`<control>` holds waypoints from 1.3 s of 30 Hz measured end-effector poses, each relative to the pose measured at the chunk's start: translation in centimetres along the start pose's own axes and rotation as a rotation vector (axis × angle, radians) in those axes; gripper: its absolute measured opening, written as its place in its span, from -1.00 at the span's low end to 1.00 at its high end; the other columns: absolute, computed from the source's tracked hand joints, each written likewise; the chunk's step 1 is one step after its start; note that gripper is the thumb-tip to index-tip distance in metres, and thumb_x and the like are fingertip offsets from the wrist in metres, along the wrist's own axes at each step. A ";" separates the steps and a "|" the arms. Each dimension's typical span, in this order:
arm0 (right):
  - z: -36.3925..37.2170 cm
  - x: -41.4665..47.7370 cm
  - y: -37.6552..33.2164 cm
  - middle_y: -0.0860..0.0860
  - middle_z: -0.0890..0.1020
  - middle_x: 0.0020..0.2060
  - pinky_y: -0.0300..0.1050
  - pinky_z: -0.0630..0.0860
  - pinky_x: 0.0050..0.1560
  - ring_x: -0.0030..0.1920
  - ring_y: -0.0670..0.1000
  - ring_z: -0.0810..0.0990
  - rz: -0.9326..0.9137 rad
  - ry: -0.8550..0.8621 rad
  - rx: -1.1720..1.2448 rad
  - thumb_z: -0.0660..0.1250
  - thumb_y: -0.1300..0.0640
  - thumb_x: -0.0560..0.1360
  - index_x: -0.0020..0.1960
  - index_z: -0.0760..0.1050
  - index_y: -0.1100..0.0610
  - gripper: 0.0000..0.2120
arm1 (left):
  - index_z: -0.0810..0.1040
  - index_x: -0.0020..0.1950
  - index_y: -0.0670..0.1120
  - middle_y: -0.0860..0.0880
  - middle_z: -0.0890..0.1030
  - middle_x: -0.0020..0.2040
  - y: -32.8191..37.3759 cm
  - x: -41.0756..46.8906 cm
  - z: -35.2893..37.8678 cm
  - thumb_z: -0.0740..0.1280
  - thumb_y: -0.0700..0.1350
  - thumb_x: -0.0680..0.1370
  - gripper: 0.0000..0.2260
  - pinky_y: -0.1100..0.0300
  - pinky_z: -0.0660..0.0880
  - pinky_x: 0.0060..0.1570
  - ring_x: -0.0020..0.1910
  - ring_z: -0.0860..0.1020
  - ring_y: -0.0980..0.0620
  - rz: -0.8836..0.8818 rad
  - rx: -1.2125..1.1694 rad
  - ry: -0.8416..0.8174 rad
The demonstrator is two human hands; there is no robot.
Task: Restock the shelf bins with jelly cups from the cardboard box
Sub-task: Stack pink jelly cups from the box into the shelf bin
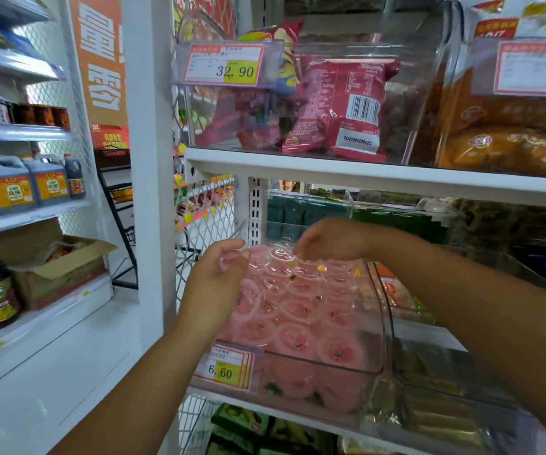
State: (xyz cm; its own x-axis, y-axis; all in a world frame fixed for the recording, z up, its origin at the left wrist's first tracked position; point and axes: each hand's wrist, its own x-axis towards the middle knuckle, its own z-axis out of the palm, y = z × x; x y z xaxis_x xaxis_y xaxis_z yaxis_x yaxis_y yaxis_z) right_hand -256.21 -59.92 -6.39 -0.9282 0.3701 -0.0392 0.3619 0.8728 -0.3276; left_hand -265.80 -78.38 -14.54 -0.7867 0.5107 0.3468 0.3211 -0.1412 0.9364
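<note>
Presently, in the head view, one clear shelf bin (385, 323) is sitting on the middle shelf, its long axis running front to back away from the person. The pink jelly cups (297, 310) are lying in it lids up, stacked in layers. The top layer is showing roughly four cups across, but glare is preventing an exact count.

Two hands are working over this bin. The left hand (222, 277) is hovering at the bin's left wall, its fingers curled around what appears to be a single jelly cup (232, 259). The right hand (330, 239) is reaching deeper, its fingers (299, 249) pointing down onto the rear row. Whether they are gripping a cup or only touching it cannot be told.

In my judgement, the move to come depends on the top layer lying to the right of and below the left hand's cup. The right hand is the nearer one to the back.

One price tag (228, 366) is hanging on the bin front. One open cardboard box (61, 274) is resting on the neighbouring rack, well apart to the left.
</note>
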 end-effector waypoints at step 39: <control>7.3 -2.4 -9.1 -0.03 0.43 -0.40 -0.20 0.29 -0.41 -0.40 -0.08 0.36 -0.103 0.131 0.339 0.32 -0.03 0.56 -0.08 0.60 0.23 -0.70 | 0.48 0.27 0.00 0.01 0.62 0.07 2.9 -4.5 -5.3 0.13 -0.04 0.67 -0.76 0.07 0.52 0.06 0.03 0.61 -0.05 0.235 0.775 -0.084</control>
State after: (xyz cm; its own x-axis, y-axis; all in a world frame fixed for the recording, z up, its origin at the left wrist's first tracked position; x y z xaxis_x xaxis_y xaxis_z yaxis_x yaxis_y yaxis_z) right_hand -257.93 -71.07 -10.25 -0.9313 0.3425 0.1243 0.1973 0.7609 -0.6182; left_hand -264.12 -85.64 -13.09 -0.6210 0.6070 0.4959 0.7710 0.3590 0.5260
